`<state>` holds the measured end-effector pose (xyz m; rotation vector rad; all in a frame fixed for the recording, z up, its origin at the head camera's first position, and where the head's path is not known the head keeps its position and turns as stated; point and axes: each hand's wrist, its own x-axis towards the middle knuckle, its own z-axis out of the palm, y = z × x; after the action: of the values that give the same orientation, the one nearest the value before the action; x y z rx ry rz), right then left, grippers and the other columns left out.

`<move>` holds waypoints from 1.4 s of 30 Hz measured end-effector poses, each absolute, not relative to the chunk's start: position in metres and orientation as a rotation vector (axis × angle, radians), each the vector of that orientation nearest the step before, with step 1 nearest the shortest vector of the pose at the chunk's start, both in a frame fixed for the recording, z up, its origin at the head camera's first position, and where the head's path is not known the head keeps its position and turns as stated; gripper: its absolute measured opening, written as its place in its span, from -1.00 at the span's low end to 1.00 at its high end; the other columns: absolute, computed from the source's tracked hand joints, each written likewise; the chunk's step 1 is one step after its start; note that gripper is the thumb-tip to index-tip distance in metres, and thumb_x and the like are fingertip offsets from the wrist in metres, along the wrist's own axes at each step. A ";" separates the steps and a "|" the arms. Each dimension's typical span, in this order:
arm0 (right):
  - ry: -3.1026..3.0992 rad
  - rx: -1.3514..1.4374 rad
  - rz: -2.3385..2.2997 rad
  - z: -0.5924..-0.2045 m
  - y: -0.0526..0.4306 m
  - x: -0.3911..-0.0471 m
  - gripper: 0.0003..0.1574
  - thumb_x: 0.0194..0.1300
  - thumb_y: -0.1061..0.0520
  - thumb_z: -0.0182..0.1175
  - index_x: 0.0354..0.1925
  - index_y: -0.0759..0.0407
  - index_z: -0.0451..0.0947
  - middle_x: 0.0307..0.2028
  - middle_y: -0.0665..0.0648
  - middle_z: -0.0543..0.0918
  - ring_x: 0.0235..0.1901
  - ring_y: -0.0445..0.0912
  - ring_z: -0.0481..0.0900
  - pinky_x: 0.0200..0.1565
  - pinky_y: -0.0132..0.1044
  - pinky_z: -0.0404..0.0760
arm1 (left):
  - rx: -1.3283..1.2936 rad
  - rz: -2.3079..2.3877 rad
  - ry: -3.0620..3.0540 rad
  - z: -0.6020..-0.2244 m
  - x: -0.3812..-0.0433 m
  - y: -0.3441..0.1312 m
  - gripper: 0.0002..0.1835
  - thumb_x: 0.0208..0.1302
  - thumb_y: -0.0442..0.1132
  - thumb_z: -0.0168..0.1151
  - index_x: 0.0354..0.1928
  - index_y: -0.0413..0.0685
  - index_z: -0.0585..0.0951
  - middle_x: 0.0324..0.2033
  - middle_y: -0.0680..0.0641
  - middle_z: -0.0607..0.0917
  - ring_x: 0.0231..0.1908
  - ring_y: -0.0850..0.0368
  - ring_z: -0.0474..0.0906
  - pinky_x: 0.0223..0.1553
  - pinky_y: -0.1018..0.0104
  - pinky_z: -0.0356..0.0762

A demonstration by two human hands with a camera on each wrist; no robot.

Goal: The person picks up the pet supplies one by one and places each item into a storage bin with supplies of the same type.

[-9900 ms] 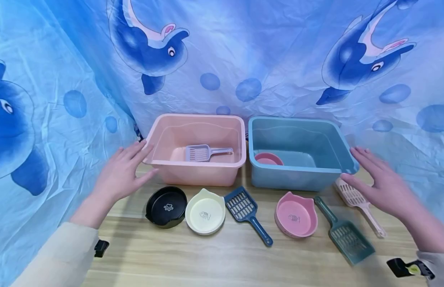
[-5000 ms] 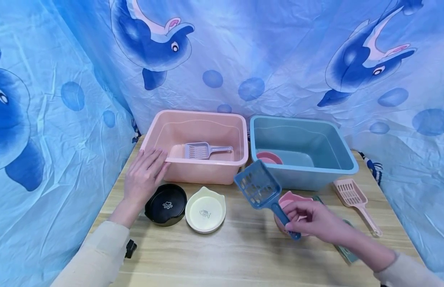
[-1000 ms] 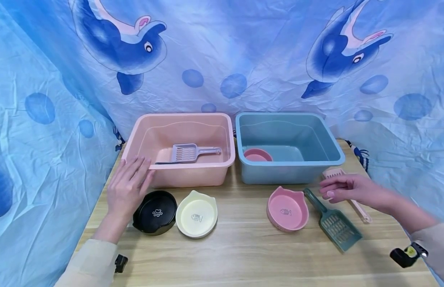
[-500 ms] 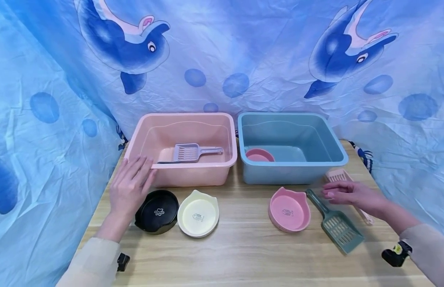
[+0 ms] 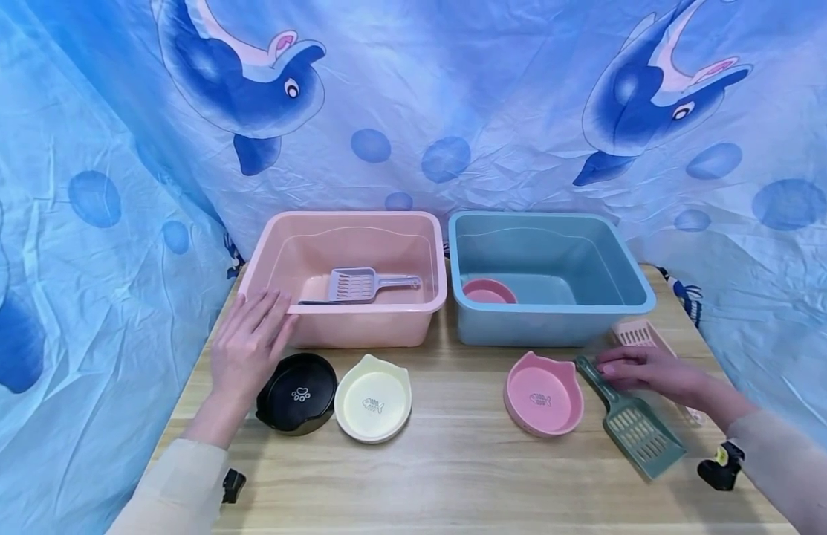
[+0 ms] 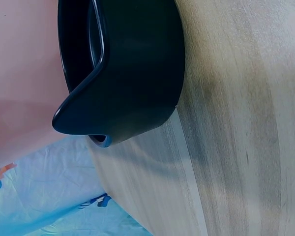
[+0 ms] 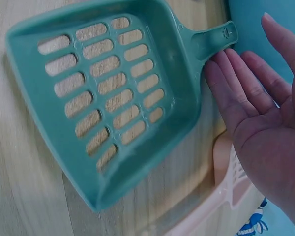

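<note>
My left hand [image 5: 247, 349] rests with its fingers over the front-left rim of the pink bin [image 5: 360, 327]. Inside that bin lie a lilac slotted litter scoop [image 5: 353, 285] and a dark blue scoop [image 5: 319, 302], of which only a thin edge shows. My right hand [image 5: 654, 374] is at the handle of the green litter scoop [image 5: 643, 435]. In the right wrist view its fingers [image 7: 231, 81] reach the handle's side, fingertips at or very near it, with the thumb held apart. Partly under the right hand lies a pale pink scoop [image 5: 634, 334].
A blue bin [image 5: 540, 327] stands beside the pink one, holding a pink bowl [image 5: 490, 292]. In front are a black bowl [image 5: 299, 394], a cream cat-eared bowl [image 5: 373, 401] and a pink cat-eared bowl [image 5: 544, 395]. A dolphin-print curtain [image 5: 400, 111] hangs behind.
The dark blue scoop was picked off the table by my right hand and now lies in the pink bin. Since then, that hand has moved right and down to the green scoop's handle.
</note>
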<state>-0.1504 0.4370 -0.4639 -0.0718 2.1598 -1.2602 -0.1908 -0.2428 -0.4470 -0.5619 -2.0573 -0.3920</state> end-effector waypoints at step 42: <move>2.330 0.062 -1.382 -0.443 0.423 -0.118 -0.64 0.61 0.08 0.23 0.14 0.33 0.52 -0.06 0.07 0.63 -0.12 -0.13 0.62 -0.09 -0.16 0.76 | -0.554 -0.394 -2.062 -0.445 -0.190 -0.243 -0.57 0.53 -0.03 0.28 0.23 -0.16 0.74 0.09 -0.32 0.78 0.11 -0.35 0.73 0.33 -0.35 0.53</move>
<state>-0.1185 0.4230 -0.4427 0.0623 2.3304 -1.3823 -0.1897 -0.2425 -0.4447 -0.5544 -2.0620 -0.3937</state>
